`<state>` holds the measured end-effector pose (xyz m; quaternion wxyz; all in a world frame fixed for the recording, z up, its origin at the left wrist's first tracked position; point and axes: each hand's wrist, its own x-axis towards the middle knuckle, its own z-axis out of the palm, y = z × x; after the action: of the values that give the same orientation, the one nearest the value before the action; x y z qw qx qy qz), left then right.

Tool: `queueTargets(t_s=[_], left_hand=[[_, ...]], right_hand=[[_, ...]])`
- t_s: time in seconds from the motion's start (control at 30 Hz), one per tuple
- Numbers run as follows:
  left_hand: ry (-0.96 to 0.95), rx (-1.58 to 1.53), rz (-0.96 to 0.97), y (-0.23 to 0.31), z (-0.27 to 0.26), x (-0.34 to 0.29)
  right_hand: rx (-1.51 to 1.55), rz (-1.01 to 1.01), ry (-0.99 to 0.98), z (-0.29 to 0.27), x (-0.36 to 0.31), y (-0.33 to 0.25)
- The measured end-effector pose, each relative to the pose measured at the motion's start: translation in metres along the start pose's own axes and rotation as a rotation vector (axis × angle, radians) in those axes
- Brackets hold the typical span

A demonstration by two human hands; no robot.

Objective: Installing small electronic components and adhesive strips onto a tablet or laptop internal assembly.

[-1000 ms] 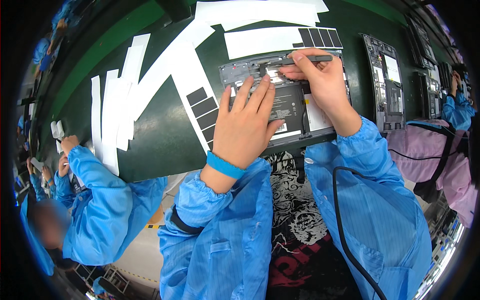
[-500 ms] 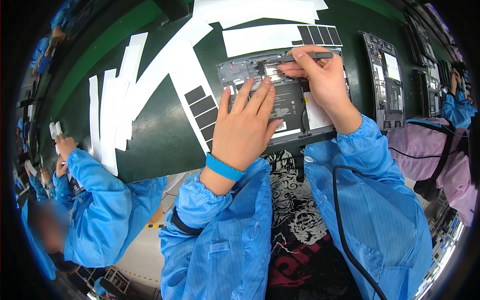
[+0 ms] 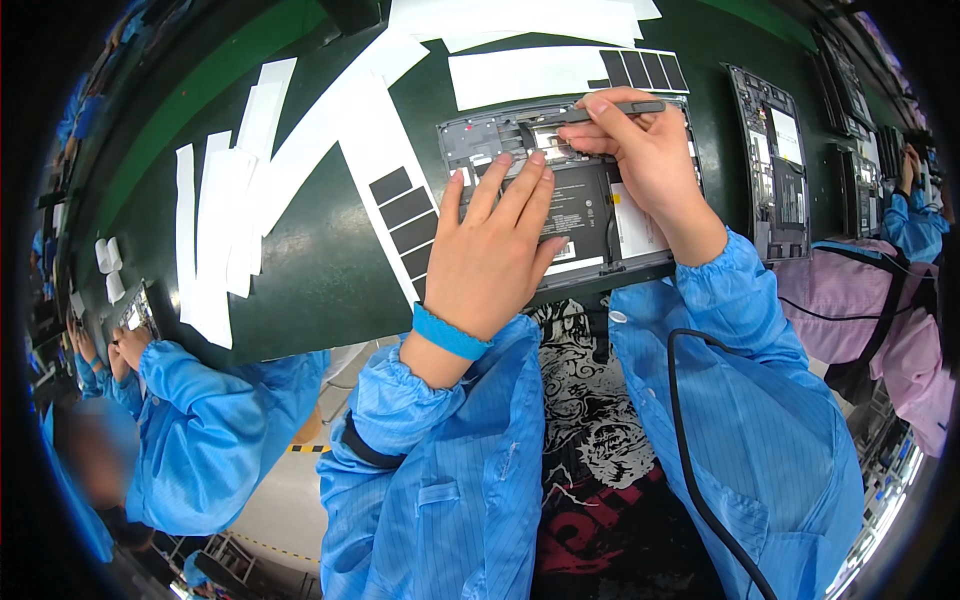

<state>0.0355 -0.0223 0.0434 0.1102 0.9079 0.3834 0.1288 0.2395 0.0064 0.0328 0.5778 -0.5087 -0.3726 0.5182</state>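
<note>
An opened laptop base [image 3: 470,135] lies in front of me, its inner parts and black battery [image 3: 578,212] exposed. My left hand [image 3: 487,255], a blue band at its wrist, rests flat across the left part of the base with fingers spread. Near the base's far edge, my right hand [image 3: 650,165] grips dark tweezers [image 3: 625,109] between thumb and fingers. The tweezers' tips point left, over a light metallic area of the base. Whether they pinch anything is too small to tell. A white panel [image 3: 636,225] shows beside the battery, partly behind my right wrist.
White backing strips with black rectangular pads [image 3: 405,215] lie left of the base and beyond it [image 3: 520,78]. More white strips [image 3: 235,200] spread farther left. Another opened laptop base [image 3: 775,160] lies at right. Co-workers in blue [image 3: 205,430] and pink [image 3: 880,320] sit on both sides.
My hands and the tweezers have barely moved. The co-worker at left has drawn a hand back from the small white rolls toward a device nearer them.
</note>
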Motion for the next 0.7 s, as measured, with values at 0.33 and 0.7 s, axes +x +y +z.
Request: queueTargets(t_s=[0.33, 0.7], left_hand=[[0.142, 0.028, -0.052, 0.005, -0.001, 0.015], [0.130, 0.128, -0.018, 0.005, 0.014, 0.019]], right_hand=[[-0.040, -0.007, -0.001, 0.001, 0.000, 0.000], [-0.085, -0.013, -0.004, 0.002, -0.002, 0.000]])
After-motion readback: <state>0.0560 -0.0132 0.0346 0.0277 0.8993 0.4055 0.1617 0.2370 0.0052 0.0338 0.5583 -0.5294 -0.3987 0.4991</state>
